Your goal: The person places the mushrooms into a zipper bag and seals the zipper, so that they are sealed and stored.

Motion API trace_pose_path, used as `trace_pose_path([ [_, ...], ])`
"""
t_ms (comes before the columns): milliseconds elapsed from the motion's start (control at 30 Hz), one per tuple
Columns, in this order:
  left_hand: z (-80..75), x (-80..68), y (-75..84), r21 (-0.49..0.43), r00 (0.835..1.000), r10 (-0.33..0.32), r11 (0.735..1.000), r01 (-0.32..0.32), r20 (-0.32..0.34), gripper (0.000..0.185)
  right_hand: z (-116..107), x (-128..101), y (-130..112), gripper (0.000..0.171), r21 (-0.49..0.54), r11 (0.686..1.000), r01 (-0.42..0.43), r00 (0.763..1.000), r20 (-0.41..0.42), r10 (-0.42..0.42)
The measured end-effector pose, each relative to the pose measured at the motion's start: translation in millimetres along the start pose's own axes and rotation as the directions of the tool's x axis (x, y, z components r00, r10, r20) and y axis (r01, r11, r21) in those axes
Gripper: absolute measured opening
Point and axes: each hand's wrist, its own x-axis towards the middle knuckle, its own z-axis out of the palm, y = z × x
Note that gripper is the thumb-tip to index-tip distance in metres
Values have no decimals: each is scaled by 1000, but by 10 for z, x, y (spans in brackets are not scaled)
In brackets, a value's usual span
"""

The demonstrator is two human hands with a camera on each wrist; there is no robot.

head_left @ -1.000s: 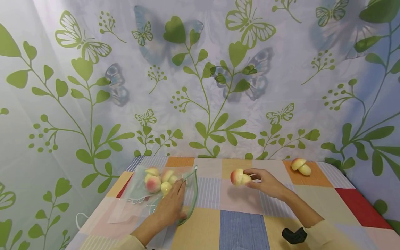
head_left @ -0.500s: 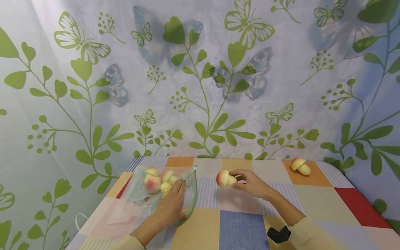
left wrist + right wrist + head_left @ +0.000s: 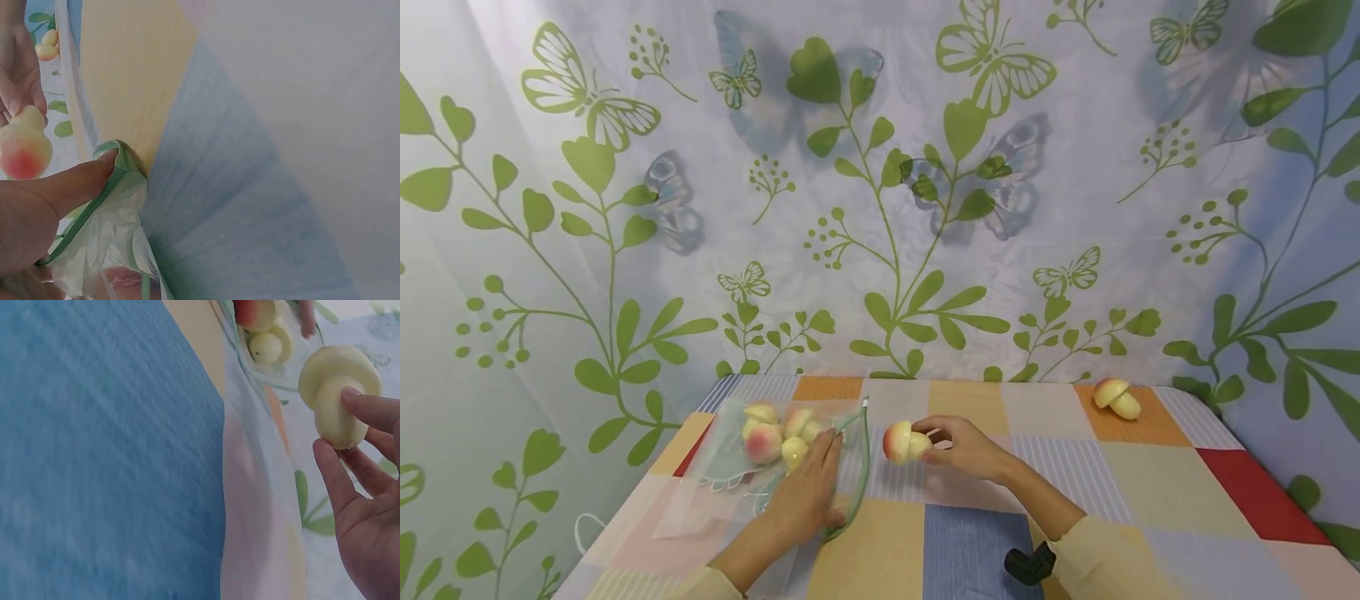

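Here, the mushroom [image 3: 907, 443] sits in the right grip [image 3: 966, 450], cap [image 3: 337, 364] outward.

The left sleeve [image 3: 709, 585] and right sleeve [image 3: 1101, 554] are a matching plain, pale cream, and a chunky black device [image 3: 1030, 565], bent at an angle, sits beside the right one.

patchwork cloth [image 3: 1172, 479], flat | printed backdrop [image 3: 842, 275] behind it | white loop [image 3: 577, 529] apparently beyond cloth's left edge
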Motion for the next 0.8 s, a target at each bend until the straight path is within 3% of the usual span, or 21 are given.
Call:
trace_pose_path([
  [333,0,-28,-22,4,1000,4,1000,-4,8,120,383,242,30,39,-90,996,21,999,47,-17],
  [567,1,-2,-4,-11,999,9,1000,-9,34,119,711,370,99,41,-110,993,-35,998,53,41],
  [800,-13,2,2,-22,999,-25,999,26,45,120,845,520,-61,40,-188,982,4,999,45,5],
])
